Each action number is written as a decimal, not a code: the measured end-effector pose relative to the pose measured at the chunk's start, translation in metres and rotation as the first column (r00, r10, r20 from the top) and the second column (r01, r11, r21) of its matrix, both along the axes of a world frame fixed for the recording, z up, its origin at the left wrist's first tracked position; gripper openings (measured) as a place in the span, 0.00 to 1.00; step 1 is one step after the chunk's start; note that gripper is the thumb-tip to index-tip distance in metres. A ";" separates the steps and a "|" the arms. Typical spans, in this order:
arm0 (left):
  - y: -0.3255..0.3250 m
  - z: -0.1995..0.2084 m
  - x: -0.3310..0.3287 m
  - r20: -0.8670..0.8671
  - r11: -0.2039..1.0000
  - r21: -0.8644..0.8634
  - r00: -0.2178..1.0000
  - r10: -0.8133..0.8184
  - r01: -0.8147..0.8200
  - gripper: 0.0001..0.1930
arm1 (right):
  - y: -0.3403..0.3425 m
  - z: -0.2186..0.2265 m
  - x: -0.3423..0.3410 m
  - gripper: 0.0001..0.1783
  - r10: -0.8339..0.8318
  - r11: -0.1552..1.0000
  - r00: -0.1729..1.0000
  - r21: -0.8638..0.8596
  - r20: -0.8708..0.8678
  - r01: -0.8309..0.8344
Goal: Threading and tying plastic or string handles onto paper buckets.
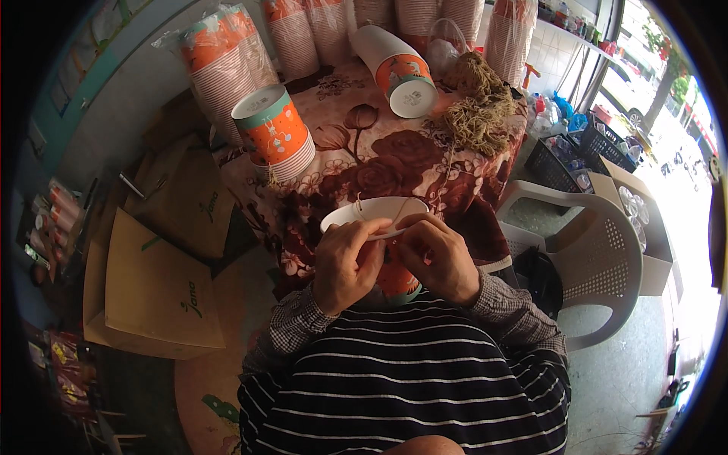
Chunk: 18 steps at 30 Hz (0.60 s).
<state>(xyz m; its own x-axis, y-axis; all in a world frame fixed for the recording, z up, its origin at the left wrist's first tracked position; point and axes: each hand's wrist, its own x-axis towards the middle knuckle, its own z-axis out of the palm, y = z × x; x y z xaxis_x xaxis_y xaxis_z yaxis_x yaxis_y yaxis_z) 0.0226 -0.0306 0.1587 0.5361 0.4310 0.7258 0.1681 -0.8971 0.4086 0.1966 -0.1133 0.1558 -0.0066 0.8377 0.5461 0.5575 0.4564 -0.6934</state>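
Close in front of me is an upright orange paper bucket [400, 279] with a white rim and a green band at its base. A thin beige string [360, 203] loops over its far rim, and a strand runs toward my fingers. My left hand [349, 262] is closed at the near left rim, thumb and forefinger pinching the edge. At the near right rim my right hand [441, 254] is also closed, its fingers curled around the string near the edge. The fingertips are partly hidden.
On the flowered tablecloth [334, 163] stand an upside-down bucket stack [274, 133], a stack lying on its side [394, 64], wrapped stacks and a tangled string heap [478, 114]. Cardboard boxes [155, 288] are left; a white plastic chair [595, 243] is right.
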 end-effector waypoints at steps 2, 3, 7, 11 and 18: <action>-0.002 0.010 0.003 0.007 0.998 -0.040 0.999 -0.044 0.044 0.14 | 0.000 -0.002 0.000 0.08 -0.032 0.999 0.999 0.020 0.030 0.032; 0.000 0.010 0.003 0.006 0.998 -0.041 0.999 -0.043 0.043 0.14 | 0.000 -0.002 0.000 0.08 -0.031 0.999 0.999 0.020 0.030 0.031; 0.007 0.013 0.001 -0.091 0.983 -0.145 0.988 -0.125 0.111 0.13 | 0.000 -0.003 -0.002 0.08 -0.030 0.999 0.999 0.035 0.045 0.028; 0.006 0.018 -0.001 -0.157 0.971 -0.220 0.979 -0.132 0.095 0.10 | -0.001 0.000 -0.001 0.08 -0.036 0.999 0.998 0.022 0.058 0.034; 0.006 0.011 0.003 0.008 0.968 -0.213 0.991 -0.137 0.135 0.08 | 0.002 0.000 0.013 0.09 0.058 0.997 0.988 0.034 0.146 -0.064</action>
<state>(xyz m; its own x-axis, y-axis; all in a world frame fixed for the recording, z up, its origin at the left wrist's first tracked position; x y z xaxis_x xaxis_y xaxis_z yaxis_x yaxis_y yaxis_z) 0.0253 -0.0245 0.1697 0.6051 0.4980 0.6212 0.0544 -0.8043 0.5918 0.2094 -0.1115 0.1557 -0.1384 0.8119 0.5672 0.6209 0.5173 -0.5890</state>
